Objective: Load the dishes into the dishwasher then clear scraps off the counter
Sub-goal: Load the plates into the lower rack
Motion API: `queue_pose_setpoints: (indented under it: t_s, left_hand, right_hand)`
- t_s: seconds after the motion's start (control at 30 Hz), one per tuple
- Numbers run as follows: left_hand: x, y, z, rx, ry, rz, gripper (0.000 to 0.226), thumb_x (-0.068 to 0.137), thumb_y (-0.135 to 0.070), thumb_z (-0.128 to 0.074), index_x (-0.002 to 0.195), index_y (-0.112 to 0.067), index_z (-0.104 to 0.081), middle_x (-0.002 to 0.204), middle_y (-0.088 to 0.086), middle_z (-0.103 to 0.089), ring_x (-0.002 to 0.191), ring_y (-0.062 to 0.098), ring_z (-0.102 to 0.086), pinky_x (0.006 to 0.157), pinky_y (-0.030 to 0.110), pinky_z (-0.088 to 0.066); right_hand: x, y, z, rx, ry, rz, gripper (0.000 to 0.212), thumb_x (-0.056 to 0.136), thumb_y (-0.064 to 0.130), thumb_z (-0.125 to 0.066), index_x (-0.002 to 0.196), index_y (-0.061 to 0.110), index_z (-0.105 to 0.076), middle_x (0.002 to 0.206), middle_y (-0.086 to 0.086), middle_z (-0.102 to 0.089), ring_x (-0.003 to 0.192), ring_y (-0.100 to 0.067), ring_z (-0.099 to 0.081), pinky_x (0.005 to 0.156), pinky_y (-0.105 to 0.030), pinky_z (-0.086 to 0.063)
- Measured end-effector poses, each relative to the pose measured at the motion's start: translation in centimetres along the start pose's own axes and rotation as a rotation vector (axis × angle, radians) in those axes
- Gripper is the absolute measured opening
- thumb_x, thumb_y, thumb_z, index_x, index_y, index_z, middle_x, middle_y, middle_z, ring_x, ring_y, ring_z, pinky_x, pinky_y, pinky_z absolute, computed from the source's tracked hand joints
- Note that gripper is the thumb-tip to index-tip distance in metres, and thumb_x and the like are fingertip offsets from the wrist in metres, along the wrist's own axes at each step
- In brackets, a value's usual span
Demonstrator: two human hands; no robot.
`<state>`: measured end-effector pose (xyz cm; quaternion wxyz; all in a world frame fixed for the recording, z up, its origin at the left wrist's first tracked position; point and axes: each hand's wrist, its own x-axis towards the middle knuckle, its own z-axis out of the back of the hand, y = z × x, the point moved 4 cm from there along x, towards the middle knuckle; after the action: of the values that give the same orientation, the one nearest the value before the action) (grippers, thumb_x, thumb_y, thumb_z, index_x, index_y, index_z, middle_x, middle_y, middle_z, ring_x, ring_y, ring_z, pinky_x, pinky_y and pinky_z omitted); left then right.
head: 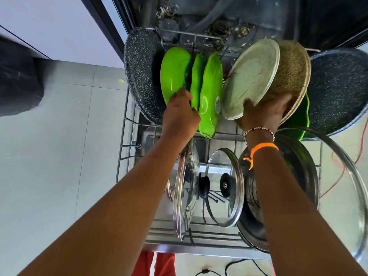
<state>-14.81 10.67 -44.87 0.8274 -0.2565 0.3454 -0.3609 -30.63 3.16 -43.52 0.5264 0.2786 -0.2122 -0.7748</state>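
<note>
The pulled-out dishwasher rack holds three green plates on edge. My left hand grips the lower rim of the leftmost green plate. My right hand holds a stack of pale round plates: a whitish plate in front and a brown speckled one behind it, tilted over the rack's right side. Two more green plates stand between my hands.
Dark speckled pans stand at the rack's left and right. Several glass lids lean in the front rows, with a large one at the right edge. Food scraps litter the dishwasher's interior. Grey floor tiles lie left.
</note>
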Motion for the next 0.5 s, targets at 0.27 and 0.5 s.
queue_pose_setpoints:
  t_s: [0.27, 0.5]
  left_hand:
    - [-0.9, -0.5, -0.9, 0.099, 0.098, 0.012, 0.036, 0.084, 0.004, -0.053, 0.120, -0.002, -0.057, 0.116, 0.015, -0.056, 0.098, 0.032, -0.059, 0.087, 0.040, -0.050]
    - [-0.5, -1.5, -0.7, 0.175, 0.129, 0.028, 0.027, 0.085, 0.000, -0.052, 0.112, 0.002, -0.055, 0.120, 0.019, -0.052, 0.105, 0.035, -0.054, 0.084, 0.036, -0.042]
  right_hand:
    - [-1.7, 1.5, 0.4, -0.260, 0.139, 0.213, 0.044, 0.077, 0.018, -0.045, 0.111, -0.008, -0.053, 0.110, -0.028, -0.060, 0.099, -0.042, -0.057, 0.080, -0.041, -0.042]
    - [-3.7, 2.9, 4.2, -0.292, 0.075, 0.374, 0.040, 0.082, 0.001, -0.051, 0.121, -0.007, -0.046, 0.125, -0.025, -0.050, 0.104, -0.044, -0.049, 0.075, -0.044, -0.036]
